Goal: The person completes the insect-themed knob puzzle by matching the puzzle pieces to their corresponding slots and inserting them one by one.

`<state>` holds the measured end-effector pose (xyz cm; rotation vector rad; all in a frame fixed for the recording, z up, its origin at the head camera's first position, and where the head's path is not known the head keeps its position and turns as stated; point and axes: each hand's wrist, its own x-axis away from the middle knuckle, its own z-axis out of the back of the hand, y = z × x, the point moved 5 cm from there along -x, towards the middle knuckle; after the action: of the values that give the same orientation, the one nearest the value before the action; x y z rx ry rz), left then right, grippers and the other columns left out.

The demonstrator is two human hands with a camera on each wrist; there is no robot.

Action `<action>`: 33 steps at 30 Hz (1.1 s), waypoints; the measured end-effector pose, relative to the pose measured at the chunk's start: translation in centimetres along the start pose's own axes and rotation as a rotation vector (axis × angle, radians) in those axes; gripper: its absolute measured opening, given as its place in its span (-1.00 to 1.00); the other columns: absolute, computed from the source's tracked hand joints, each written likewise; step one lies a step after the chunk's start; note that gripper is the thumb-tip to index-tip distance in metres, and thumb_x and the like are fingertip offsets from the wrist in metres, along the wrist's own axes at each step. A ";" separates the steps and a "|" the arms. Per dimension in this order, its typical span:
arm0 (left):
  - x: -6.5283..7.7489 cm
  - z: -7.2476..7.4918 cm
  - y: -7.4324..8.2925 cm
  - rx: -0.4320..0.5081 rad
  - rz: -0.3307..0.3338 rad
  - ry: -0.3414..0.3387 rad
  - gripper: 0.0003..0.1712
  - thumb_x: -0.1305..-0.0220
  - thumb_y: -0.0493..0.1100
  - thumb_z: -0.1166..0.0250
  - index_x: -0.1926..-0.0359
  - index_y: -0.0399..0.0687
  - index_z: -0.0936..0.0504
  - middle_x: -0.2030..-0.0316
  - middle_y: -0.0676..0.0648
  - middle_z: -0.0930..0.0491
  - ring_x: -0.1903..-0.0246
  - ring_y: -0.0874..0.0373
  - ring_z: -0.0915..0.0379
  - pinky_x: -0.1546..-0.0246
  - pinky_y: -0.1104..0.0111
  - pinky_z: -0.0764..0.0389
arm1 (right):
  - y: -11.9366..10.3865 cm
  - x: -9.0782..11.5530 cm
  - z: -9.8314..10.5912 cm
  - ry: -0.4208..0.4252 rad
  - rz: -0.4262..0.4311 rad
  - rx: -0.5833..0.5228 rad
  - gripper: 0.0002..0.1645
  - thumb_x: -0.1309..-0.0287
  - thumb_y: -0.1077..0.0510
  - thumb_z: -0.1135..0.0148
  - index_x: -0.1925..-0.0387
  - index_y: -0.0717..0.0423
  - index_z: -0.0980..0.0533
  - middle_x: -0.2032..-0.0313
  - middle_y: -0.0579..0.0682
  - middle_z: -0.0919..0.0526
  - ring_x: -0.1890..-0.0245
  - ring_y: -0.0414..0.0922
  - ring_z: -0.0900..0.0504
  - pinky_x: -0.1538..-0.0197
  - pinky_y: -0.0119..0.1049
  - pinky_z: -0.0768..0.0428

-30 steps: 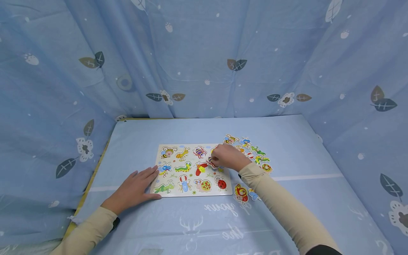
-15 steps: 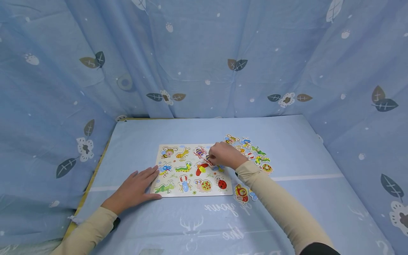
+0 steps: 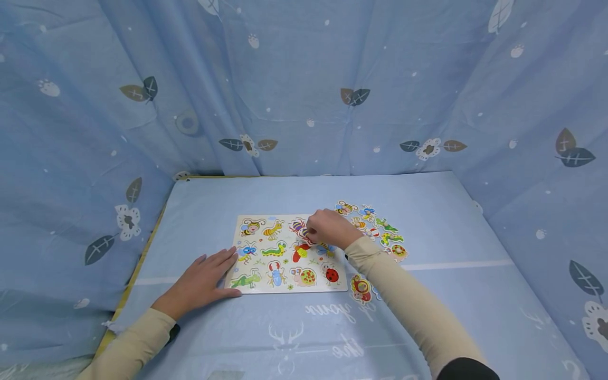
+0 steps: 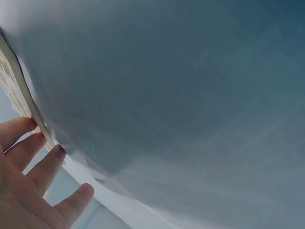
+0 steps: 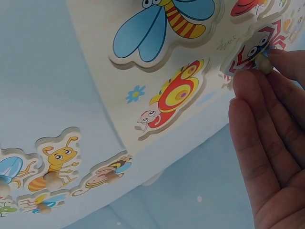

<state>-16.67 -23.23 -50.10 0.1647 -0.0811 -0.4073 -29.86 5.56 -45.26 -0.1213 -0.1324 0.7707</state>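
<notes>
A pale wooden peg puzzle board (image 3: 341, 285) printed with insects lies on the table. My left hand (image 3: 201, 282) rests at its left edge with fingers straight; in the left wrist view the fingertips (image 4: 58, 151) touch the board's side. Over the upper right part of the board is my right hand (image 3: 332, 228). Its thumb and fingers pinch the wooden knob of a spider puzzle piece (image 5: 248, 53), which looks tilted above the board beside the printed purple spider (image 3: 296, 226). The right wrist view also shows the butterfly recess (image 5: 178, 98) in the board.
Several knobbed insect pieces, among them a bee (image 3: 345, 207) and a snail (image 3: 398, 252), lie right of the board. A red butterfly piece (image 3: 361, 289) lies near its lower right corner, by another piece mostly behind the right sleeve (image 3: 404, 295). Blue patterned curtains (image 3: 304, 89) surround the table.
My right hand has moved left and slightly away from me with the spider piece, toward the printed purple spider. The left hand has stayed in place.
</notes>
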 end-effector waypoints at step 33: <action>0.1 -0.1 0.1 -0.013 0.003 0.002 0.13 -0.17 0.50 -0.33 -0.53 -0.12 -0.34 -0.54 -0.12 -0.31 -0.50 -0.17 -0.28 -0.38 -0.29 -0.34 | -0.3 -2.0 0.2 0.021 -0.009 0.010 -0.46 -0.33 0.21 -0.29 0.73 -0.13 -0.30 0.71 -0.20 -0.20 0.64 -0.27 -0.11 0.50 -0.42 -0.16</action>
<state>-16.56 -23.17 -50.18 0.1524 -0.0768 -0.4048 -31.13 3.91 -45.15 -0.1187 -0.1093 0.7606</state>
